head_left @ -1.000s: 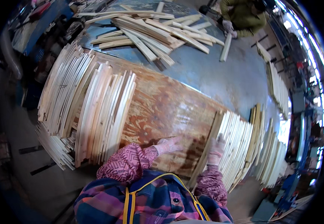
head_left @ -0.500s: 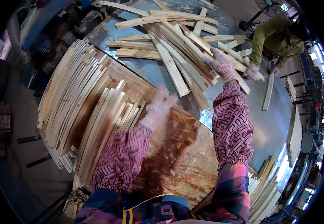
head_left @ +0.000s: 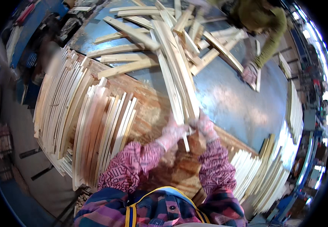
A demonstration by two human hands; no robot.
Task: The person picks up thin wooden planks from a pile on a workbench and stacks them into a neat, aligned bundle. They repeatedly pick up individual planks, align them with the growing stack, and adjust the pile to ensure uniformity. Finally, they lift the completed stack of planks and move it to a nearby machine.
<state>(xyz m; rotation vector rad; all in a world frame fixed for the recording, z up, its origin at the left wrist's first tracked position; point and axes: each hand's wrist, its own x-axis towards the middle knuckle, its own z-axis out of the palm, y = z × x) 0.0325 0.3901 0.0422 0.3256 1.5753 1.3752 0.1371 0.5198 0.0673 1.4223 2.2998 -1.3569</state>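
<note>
Slats [head_left: 177, 87]: we have a long bundle of pale wood, its near ends between our hands above the plywood, its far ends reaching up into the pile.
Left hand [head_left: 174, 131]: grasping the near ends from the left; one thin end pokes out just below.
Right hand [head_left: 205, 126]: grasping the same bundle from the right; blur keeps us from telling how tightly.
Change: half a second ago our hands were apart, the right over the pile; now both meet on the bundle, so these slats are gathered and turned end-on toward us.
Plywood [head_left: 148, 109]: beneath our hands, along the near side of the metal table.
Right stack [head_left: 243, 170]: slats side by side, near our right sleeve.
Left stack [head_left: 107, 125]: more slats in a row, apart from the bundle.
Metal table [head_left: 235, 109]: beyond the plywood, bearing the pile [head_left: 189, 42] of crossing slats.
Co-worker [head_left: 258, 19]: across from us, one hand at another slat.
</note>
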